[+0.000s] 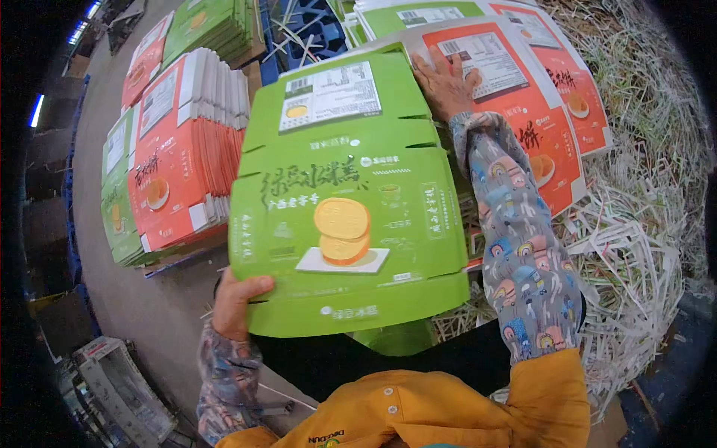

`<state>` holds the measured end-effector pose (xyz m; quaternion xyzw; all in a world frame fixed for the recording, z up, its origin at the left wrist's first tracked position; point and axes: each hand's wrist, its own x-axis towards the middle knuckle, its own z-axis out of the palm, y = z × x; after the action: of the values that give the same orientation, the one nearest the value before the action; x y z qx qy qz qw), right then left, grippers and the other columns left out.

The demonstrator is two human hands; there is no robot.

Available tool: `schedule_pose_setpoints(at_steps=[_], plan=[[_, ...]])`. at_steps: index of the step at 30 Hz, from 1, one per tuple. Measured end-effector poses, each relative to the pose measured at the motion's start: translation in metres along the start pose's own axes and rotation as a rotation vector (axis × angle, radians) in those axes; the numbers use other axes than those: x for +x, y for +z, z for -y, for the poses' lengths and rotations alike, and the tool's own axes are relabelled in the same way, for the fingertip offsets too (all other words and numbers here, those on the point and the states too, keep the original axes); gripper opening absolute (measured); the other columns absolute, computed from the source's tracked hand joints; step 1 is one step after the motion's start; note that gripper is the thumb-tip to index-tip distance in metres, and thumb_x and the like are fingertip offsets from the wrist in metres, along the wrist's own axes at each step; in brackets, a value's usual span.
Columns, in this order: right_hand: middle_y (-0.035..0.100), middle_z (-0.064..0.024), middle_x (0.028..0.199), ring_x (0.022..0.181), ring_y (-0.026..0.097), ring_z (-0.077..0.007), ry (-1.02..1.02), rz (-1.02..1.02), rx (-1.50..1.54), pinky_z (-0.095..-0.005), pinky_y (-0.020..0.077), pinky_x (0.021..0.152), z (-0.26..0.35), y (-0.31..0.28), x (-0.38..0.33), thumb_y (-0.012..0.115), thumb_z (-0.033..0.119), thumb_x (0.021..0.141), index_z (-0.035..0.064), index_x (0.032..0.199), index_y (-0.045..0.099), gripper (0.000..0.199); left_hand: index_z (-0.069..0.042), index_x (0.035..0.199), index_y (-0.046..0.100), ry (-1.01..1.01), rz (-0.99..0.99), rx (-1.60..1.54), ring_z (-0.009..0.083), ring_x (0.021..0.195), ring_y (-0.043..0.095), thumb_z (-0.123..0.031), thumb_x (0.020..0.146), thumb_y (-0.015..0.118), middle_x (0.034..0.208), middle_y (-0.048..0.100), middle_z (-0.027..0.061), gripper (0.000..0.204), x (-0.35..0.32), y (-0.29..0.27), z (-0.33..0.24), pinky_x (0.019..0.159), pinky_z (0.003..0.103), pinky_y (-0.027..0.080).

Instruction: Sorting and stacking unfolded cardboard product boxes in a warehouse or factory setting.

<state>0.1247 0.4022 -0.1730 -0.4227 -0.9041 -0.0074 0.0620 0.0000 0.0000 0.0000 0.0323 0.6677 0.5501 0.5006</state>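
Observation:
A flat green box blank (340, 160), printed with stacked round yellow cakes, lies tilted in front of me. My left hand (237, 302) holds its lower left corner, thumb on the printed face and fingers hidden beneath. By the upper right edge of the green blank, my right hand (447, 84) rests with spread fingers on a flat red box blank (515, 82). That red blank lies partly under my forearm. Another red blank (571, 86) sits to its right.
On the left stand stacks of folded red blanks (168, 160) and green blanks (119, 190). More green blanks (205, 33) are piled behind them. Shredded paper strips (627, 224) heap up along the right. A blue plastic pallet (317, 22) shows at the back.

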Motion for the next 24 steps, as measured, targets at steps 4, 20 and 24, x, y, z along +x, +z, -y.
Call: schedule_pose_setpoints(at_steps=[4, 20, 24], plan=[[0.016, -0.0027, 0.139, 0.122, 0.019, -0.039, -0.04, -0.192, -0.045, -0.0656, 0.0122, 0.087, -0.013, -0.005, 0.011, 0.035, 0.046, 0.083, 0.0364, 0.129, 0.025, 0.048, 0.005, 0.107, 0.047, 0.082, 0.015, -0.053, 0.0225, 0.082, 0.058, -0.004, 0.06, 0.06, 0.095, 0.058, 0.0139, 0.05, -0.003, 0.009, -0.029, 0.073, 0.031, 0.046], [0.019, 0.001, 0.138, 0.124, 0.018, -0.0333, 0.005, -0.056, -0.17, -0.063, 0.0115, 0.091, 0.008, 0.019, 0.004, 0.027, 0.043, 0.087, 0.0382, 0.128, 0.026, 0.041, 0.005, 0.111, 0.043, 0.48, -0.284, -0.004, 0.0264, 0.083, 0.058, -0.002, 0.058, 0.056, 0.098, 0.055, 0.0179, 0.055, -0.121, -0.056, -0.045, 0.073, 0.036, 0.049], [0.017, -0.0024, 0.138, 0.125, 0.014, -0.036, -0.052, 0.054, 0.085, -0.0625, 0.0092, 0.093, 0.023, 0.01, 0.007, 0.028, 0.044, 0.086, 0.037, 0.129, 0.024, 0.045, 0.002, 0.112, 0.043, 0.641, -0.397, 0.132, 0.0272, 0.087, 0.056, -0.008, 0.063, 0.055, 0.102, 0.053, 0.018, 0.051, -0.177, -0.07, -0.039, 0.073, 0.038, 0.049]])
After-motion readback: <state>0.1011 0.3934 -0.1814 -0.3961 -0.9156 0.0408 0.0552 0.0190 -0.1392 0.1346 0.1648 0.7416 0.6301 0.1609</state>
